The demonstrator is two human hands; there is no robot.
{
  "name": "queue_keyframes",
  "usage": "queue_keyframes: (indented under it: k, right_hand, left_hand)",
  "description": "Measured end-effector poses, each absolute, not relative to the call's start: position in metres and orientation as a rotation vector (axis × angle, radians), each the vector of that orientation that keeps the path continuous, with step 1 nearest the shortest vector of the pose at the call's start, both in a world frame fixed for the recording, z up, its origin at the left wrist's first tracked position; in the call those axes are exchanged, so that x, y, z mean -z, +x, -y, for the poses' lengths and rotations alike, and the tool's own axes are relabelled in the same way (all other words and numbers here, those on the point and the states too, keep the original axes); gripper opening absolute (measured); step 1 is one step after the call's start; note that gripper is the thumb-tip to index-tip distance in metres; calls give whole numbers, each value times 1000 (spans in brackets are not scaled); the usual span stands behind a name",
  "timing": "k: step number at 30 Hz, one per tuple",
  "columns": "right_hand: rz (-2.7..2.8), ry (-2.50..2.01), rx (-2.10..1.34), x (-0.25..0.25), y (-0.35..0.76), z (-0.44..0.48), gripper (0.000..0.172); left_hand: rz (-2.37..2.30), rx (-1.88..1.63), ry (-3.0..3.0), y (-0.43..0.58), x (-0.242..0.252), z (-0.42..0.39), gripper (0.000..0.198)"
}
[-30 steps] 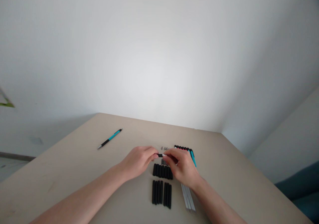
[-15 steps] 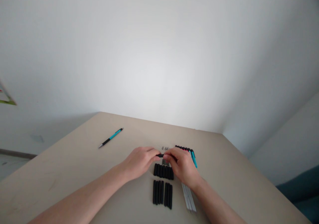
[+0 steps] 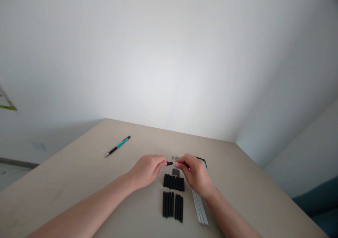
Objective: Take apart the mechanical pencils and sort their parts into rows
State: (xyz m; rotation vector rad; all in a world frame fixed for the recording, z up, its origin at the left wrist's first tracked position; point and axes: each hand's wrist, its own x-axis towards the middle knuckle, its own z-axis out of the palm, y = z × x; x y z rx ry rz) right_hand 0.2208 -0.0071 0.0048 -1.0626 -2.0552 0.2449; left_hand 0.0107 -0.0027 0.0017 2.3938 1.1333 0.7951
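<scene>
Above the rows of parts, my left hand [image 3: 151, 168] is closed, pinching a short black pen barrel piece [image 3: 169, 163] that points to the right. My right hand [image 3: 194, 172] is closed too, its thumb and forefinger at a small pale pen part [image 3: 175, 163] by the right end of the black piece. Whether the two parts touch I cannot tell. Below the hands lie several small springs [image 3: 175, 172], a row of short black tubes [image 3: 173, 182] and two groups of longer black tubes [image 3: 168, 204]. Small grey tips [image 3: 173, 157] lie beyond, partly covered by my right hand.
A blue and black pen [image 3: 118, 146] lies alone at the left of the beige table [image 3: 126, 209]. Thin white refills [image 3: 200, 209] lie beside my right forearm. Coloured pen barrels [image 3: 204, 162] sit half hidden behind my right hand. A white wall [image 3: 169, 61] closes off the back.
My right fingers have moved slightly away from my left ones, showing more of the black piece's right end and the pale part. My right hand covers more of the coloured barrels; the springs show more.
</scene>
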Motion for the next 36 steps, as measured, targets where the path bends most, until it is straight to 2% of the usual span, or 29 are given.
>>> queue_keyframes:
  k: [6, 10, 16, 19, 25, 36]
  right_hand:
    - [1781, -1224, -168, -4, 239, -8, 17]
    - [1791, -1249, -182, 2, 248, -16, 22]
    - [1735, -1396, -251, -3, 245, -21, 17]
    - [1892, -1317, -165, -14, 232, -29, 13]
    - [2143, -1157, -149, -10, 199, -43, 18]
    - [2375, -1326, -110, -4, 183, -42, 23]
  left_hand:
    - [-1294, -899, 2252, 6, 1, -5, 31]
    - [-1340, -894, 2226, 4, 2, -9, 30]
    - [-1412, -939, 2205, 5, 5, -13, 29]
    - [-1429, -946, 2202, 5, 6, -15, 29]
    - [-1482, -977, 2184, -4, 6, -21, 31]
    - [-1498, -978, 2171, -5, 8, -21, 32]
